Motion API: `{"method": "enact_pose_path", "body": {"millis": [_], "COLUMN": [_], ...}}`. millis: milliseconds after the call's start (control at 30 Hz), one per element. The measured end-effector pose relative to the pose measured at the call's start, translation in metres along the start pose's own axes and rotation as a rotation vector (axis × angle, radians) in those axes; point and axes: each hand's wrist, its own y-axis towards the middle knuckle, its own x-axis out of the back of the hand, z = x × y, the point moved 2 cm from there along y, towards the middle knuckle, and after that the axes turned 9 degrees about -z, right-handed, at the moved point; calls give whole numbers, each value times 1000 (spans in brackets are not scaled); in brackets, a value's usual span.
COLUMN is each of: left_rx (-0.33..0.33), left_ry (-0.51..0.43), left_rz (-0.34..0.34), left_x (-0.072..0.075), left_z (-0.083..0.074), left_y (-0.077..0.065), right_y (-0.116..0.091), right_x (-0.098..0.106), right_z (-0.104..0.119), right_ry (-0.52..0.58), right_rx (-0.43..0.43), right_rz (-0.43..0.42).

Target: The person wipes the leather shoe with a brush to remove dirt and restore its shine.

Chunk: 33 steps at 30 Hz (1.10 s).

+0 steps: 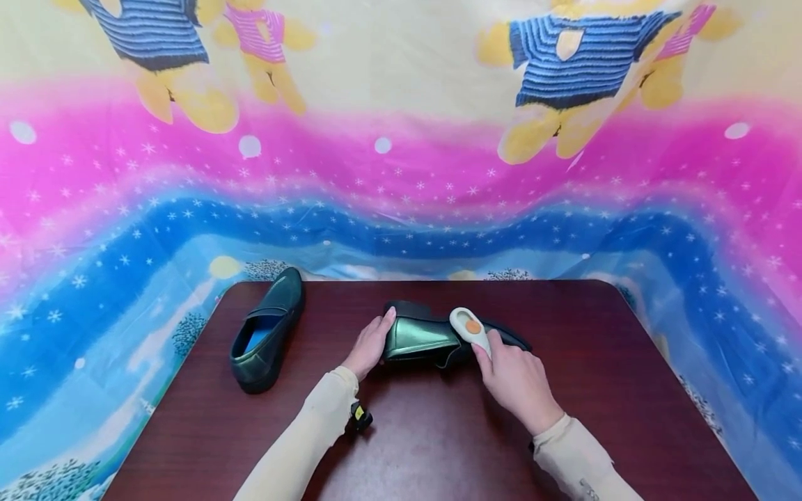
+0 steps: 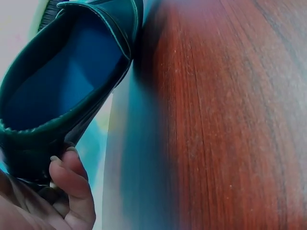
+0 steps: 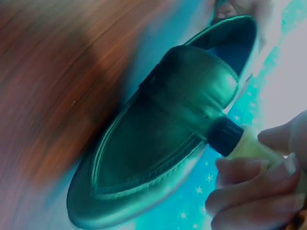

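Far left on the bench (image 1: 413,445), a dark shoe (image 1: 278,327) stands on its sole, toe pointing away, blue insole (image 1: 257,339) showing, neither of the hands near it. Move right: the left hand (image 1: 371,346) has its fingers curled about the heel of the second shoe (image 1: 422,337), mid-bench, tipped on its side, sole to the far side, toe to the right! Whether it touches the wood, I can't tell. And on the right, the right hand (image 1: 516,379) has a pale-handled brush (image 1: 466,323) gripped tight, its dark bristles (image 3: 224,137) right up against the shoe's side. Here's the danger, as I judge it: only the heel is held, so a hard push near the toe could swing the shoe round or twist it loose. A tilted brush might scrape that glossy upper with its handle.
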Motion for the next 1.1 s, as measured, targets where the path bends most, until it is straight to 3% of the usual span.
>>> {"method": "enact_pose_path", "body": {"millis": [167, 233, 467, 567, 700, 867, 1100], "left_rx": [-11, -20, -41, -44, -57, -49, 2], "left_ry": [21, 47, 76, 68, 65, 67, 124], "left_rz": [-30, -61, -111, -107, -89, -63, -55], "left_x": [-1, -2, -5, -4, -3, -1, -4], "left_z": [0, 0, 4, 6, 4, -2, -3], "left_y": [0, 1, 3, 3, 4, 2, -5], "right_y": [15, 23, 39, 39, 37, 33, 27], "right_x": [-9, -15, -26, -22, -9, 6, -2], "right_z": [20, 33, 58, 51, 25, -5, 5], "right_ry": [245, 290, 218, 147, 55, 53, 113], "right_rx": [-53, -39, 16, 11, -17, -76, -83], "right_rz": [166, 200, 204, 187, 155, 176, 163]}}
